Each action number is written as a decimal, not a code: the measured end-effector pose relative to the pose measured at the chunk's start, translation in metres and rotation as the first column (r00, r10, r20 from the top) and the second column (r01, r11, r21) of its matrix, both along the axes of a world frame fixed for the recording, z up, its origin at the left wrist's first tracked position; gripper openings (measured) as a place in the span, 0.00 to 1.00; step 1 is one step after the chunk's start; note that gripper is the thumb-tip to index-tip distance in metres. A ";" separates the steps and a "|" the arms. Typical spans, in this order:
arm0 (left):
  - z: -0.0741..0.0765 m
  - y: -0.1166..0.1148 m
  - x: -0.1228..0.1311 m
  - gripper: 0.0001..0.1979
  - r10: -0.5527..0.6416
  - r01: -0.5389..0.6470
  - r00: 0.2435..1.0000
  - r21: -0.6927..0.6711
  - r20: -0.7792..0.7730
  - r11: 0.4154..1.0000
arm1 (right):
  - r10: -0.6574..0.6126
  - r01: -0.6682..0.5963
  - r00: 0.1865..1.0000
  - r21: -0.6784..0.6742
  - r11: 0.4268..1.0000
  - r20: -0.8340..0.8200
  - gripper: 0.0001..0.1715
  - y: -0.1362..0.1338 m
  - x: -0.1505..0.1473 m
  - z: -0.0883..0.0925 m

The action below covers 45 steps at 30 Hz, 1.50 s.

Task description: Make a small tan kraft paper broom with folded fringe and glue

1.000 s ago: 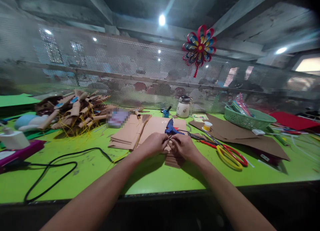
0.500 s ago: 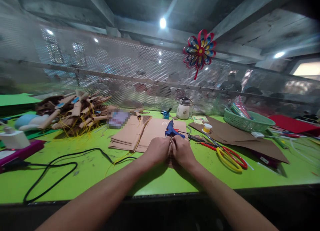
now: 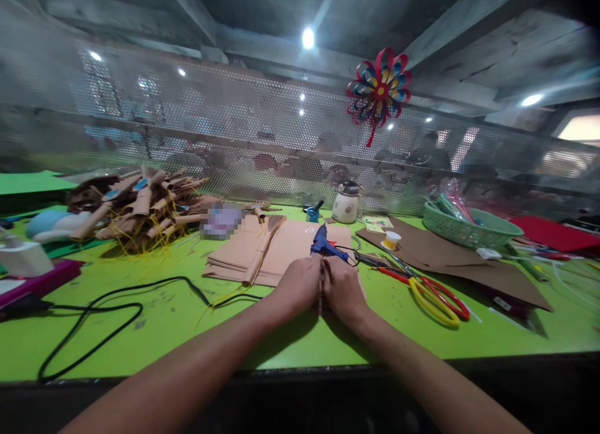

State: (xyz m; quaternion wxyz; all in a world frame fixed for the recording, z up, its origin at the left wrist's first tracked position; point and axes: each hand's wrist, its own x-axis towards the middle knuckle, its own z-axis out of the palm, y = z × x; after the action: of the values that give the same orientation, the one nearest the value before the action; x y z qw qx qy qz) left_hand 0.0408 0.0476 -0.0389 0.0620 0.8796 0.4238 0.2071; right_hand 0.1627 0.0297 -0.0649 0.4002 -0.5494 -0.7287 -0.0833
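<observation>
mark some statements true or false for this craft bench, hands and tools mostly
1. The left hand and right hand are pressed side by side. True.
2. The blue glue gun is in the right hand. False: it sits on the brown paper sheets just beyond the hands.
3. The scissors lie to the right of the hands. True.
4. The green basket stands at the left end of the table. False: it is at the far right.

We see yellow-red scissors (image 3: 412,282) right on green table (image 3: 154,334); black cable (image 3: 159,282) left; paper-roll pile (image 3: 140,206) far left; green basket (image 3: 469,229) far right; pinwheel (image 3: 379,87) on mesh screen (image 3: 234,127).
</observation>
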 end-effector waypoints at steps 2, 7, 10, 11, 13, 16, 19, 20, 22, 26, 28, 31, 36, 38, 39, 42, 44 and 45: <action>0.000 0.001 0.000 0.09 0.018 -0.018 1.000 -0.005 -0.004 1.000 | 0.055 -0.057 0.995 -0.030 0.998 -0.083 0.14 -0.001 0.000 0.002; -0.002 0.001 0.000 0.10 0.093 -0.090 0.995 0.075 -0.044 0.993 | 0.165 -0.192 0.924 -0.045 0.980 -0.346 0.15 -0.003 0.000 0.009; -0.003 0.001 0.001 0.10 0.119 -0.108 0.990 0.140 -0.071 0.984 | 0.144 -0.196 0.884 -0.072 0.978 -0.445 0.15 -0.003 -0.001 0.012; -0.004 0.001 0.002 0.10 0.121 -0.107 0.989 0.151 -0.081 0.983 | 0.141 -0.197 0.882 -0.079 0.977 -0.451 0.15 -0.004 -0.001 0.012; -0.005 0.000 0.003 0.10 0.110 -0.092 0.989 0.169 -0.100 0.981 | 0.144 -0.198 0.889 -0.081 0.977 -0.435 0.15 -0.005 -0.001 0.013; -0.008 -0.001 0.005 0.10 0.080 -0.054 0.990 0.212 -0.116 0.976 | 0.153 -0.202 0.907 -0.088 0.975 -0.392 0.15 -0.008 -0.001 0.014; -0.011 -0.001 0.006 0.11 0.055 -0.026 0.991 0.228 -0.122 0.973 | 0.154 -0.205 0.924 -0.112 0.972 -0.350 0.15 -0.010 -0.001 0.013; -0.012 0.000 0.005 0.11 0.051 -0.025 0.992 0.217 -0.115 0.976 | 0.157 -0.206 0.930 -0.116 0.972 -0.331 0.15 -0.010 -0.001 0.013; -0.012 0.004 0.004 0.11 0.056 -0.042 0.995 0.168 -0.078 0.985 | 0.177 -0.216 0.939 -0.108 0.970 -0.295 0.15 -0.009 0.001 0.012; -0.013 0.019 -0.004 0.12 0.027 -0.030 0.996 0.027 0.084 0.999 | 0.187 -0.236 0.918 -0.101 0.967 -0.350 0.12 -0.001 0.009 0.014; -0.013 0.028 -0.009 0.13 -0.054 0.057 0.985 -0.015 0.164 0.998 | 0.099 -0.161 0.895 -0.108 0.981 -0.434 0.12 0.006 0.020 0.017; -0.011 0.037 -0.017 0.13 -0.162 0.170 0.961 -0.015 0.225 0.985 | -0.074 0.006 0.850 -0.131 0.991 -0.522 0.17 0.018 0.041 0.018; 0.002 0.041 -0.027 0.13 -0.234 0.228 0.971 0.101 0.057 0.968 | -0.157 0.048 0.834 -0.214 0.976 -0.528 0.18 0.033 0.065 0.014; 0.008 0.042 -0.031 0.13 -0.219 0.226 0.974 0.143 -0.065 0.964 | -0.136 0.010 0.861 -0.250 0.968 -0.490 0.17 0.036 0.065 0.012; 0.010 0.043 -0.034 0.12 -0.200 0.216 0.973 0.157 -0.113 0.964 | -0.123 -0.009 0.875 -0.270 0.963 -0.467 0.17 0.036 0.064 0.011; 0.013 0.046 -0.041 0.12 -0.136 0.169 0.974 0.184 -0.182 0.968 | -0.084 -0.057 0.916 -0.335 0.940 -0.391 0.16 0.036 0.062 0.008; 0.014 0.049 -0.047 0.11 -0.118 0.156 0.975 0.199 -0.190 0.967 | -0.054 -0.086 0.938 -0.379 0.921 -0.343 0.15 0.035 0.062 0.008; 0.013 0.050 -0.050 0.11 -0.114 0.153 0.976 0.207 -0.186 0.966 | -0.039 -0.097 0.946 -0.399 0.912 -0.321 0.15 0.035 0.063 0.007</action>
State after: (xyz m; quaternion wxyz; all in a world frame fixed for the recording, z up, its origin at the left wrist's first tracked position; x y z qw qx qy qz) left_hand -0.0090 0.0978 -0.0256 -0.0590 0.9223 0.3415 0.1711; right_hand 0.2254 0.0643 -0.0575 0.3909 -0.6161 -0.6629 0.1678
